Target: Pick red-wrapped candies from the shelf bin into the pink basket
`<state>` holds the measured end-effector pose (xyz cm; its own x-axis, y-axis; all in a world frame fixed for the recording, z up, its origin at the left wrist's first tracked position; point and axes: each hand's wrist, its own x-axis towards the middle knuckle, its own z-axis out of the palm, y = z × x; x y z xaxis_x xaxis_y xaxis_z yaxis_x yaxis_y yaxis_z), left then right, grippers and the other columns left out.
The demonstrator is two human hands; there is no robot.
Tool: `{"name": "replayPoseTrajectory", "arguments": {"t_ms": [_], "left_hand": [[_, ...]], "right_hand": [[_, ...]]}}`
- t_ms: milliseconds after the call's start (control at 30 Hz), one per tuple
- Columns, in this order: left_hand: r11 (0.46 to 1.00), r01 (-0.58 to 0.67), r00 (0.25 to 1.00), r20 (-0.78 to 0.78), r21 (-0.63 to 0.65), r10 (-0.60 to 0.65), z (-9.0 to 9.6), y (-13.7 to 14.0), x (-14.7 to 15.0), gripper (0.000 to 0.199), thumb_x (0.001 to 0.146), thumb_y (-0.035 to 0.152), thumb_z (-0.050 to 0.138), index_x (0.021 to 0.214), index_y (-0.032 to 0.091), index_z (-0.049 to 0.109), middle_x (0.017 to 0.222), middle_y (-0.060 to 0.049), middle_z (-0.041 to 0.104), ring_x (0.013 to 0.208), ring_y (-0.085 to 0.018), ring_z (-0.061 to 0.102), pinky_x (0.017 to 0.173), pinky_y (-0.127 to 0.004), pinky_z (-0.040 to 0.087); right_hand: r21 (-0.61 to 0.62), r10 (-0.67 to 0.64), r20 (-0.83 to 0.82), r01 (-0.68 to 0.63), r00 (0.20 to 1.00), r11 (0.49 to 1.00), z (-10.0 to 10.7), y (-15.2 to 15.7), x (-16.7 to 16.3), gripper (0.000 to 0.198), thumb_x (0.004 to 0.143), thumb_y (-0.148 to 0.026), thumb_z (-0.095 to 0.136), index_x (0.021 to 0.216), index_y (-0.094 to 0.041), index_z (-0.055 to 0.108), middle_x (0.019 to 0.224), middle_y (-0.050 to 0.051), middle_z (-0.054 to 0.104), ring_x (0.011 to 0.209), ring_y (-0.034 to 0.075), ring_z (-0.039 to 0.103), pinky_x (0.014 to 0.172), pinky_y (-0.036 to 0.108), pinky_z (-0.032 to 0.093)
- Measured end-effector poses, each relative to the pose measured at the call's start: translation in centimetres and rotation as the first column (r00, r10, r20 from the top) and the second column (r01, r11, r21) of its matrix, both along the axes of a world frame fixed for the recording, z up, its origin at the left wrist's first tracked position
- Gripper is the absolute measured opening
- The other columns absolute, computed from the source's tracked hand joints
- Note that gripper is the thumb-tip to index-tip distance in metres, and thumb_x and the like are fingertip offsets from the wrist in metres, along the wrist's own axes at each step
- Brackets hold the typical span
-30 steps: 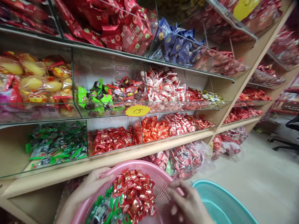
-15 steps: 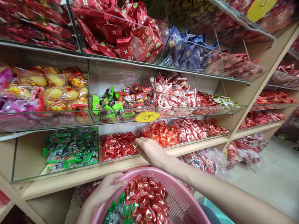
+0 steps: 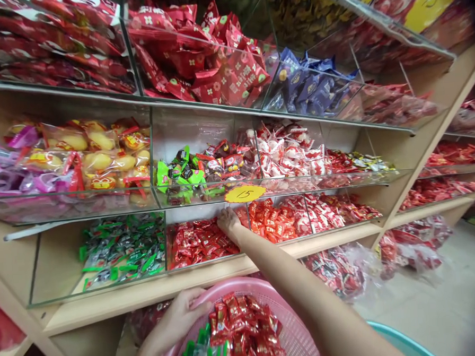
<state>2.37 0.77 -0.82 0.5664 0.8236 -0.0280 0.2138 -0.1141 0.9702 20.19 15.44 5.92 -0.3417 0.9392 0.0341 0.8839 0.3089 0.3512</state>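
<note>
My left hand (image 3: 184, 312) is closed around the left rim of a pink perforated basket (image 3: 290, 332), thumb over the edge. Inside lie a heap of red-wrapped candies (image 3: 247, 326) and some clear packets with green ends (image 3: 201, 352). My right hand (image 3: 229, 223) reaches over the basket into a low glass-fronted compartment of red-wrapped candies (image 3: 199, 242). Its fingers are bent and held together at the compartment's right side, near the back; the tips are hidden, so anything between them cannot be made out.
Green-and-clear packets (image 3: 125, 247) fill the compartment to the left, orange-red candies (image 3: 271, 218) the one to the right. Above overhangs a glass-edged shelf with a yellow "15" tag (image 3: 245, 193). Plastic bags (image 3: 341, 271) rest below the shelf. A teal tub rim (image 3: 401, 339) shows lower right.
My right hand has moved from the compartment's front edge deeper into it. My left hand keeps its hold on the basket. The whole view has shifted slightly, with things appearing lower and farther right.
</note>
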Motion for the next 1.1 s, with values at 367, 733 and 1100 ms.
{"name": "replayPoseTrajectory", "arguments": {"t_ms": [367, 733, 1100], "left_hand": [[1.000, -0.006, 1.000, -0.014, -0.030, 0.006, -0.3, 0.1, -0.1, 0.038, 0.071, 0.045, 0.058, 0.085, 0.010, 0.063, 0.085, -0.005, 0.063, 0.081, -0.020, 0.054, 0.071, -0.025, 0.040], [1.000, 0.008, 1.000, -0.011, -0.010, -0.008, -1.0, 0.4, -0.1, 0.039, 0.072, 0.044, 0.058, 0.088, 0.008, 0.063, 0.082, -0.006, 0.063, 0.077, -0.019, 0.054, 0.067, -0.025, 0.039], [0.997, 0.023, 0.997, -0.069, 0.068, -0.018, -0.9, 0.4, 0.0, 0.034, 0.076, 0.042, 0.055, 0.082, 0.010, 0.063, 0.080, -0.004, 0.062, 0.075, -0.017, 0.053, 0.067, -0.023, 0.039]], "right_hand": [[0.043, 0.107, 0.096, -0.112, 0.990, 0.993, -0.5, 0.2, 0.6, 0.025, 0.078, -0.007, 0.045, 0.089, -0.009, 0.067, 0.103, 0.018, 0.062, 0.103, 0.028, 0.047, 0.091, 0.046, 0.023], [0.234, 0.136, -0.043, -0.123, 0.990, 0.965, 1.6, -3.9, 0.1, 0.028, 0.083, -0.006, 0.034, 0.096, -0.006, 0.059, 0.098, 0.020, 0.060, 0.089, 0.024, 0.055, 0.075, 0.037, 0.038], [0.005, 0.061, -0.927, -0.150, 0.371, 0.989, 3.1, -15.5, 4.7, 0.017, 0.084, -0.027, 0.043, 0.072, -0.016, 0.050, 0.064, -0.001, 0.054, 0.062, 0.012, 0.055, 0.057, 0.023, 0.042]]}}
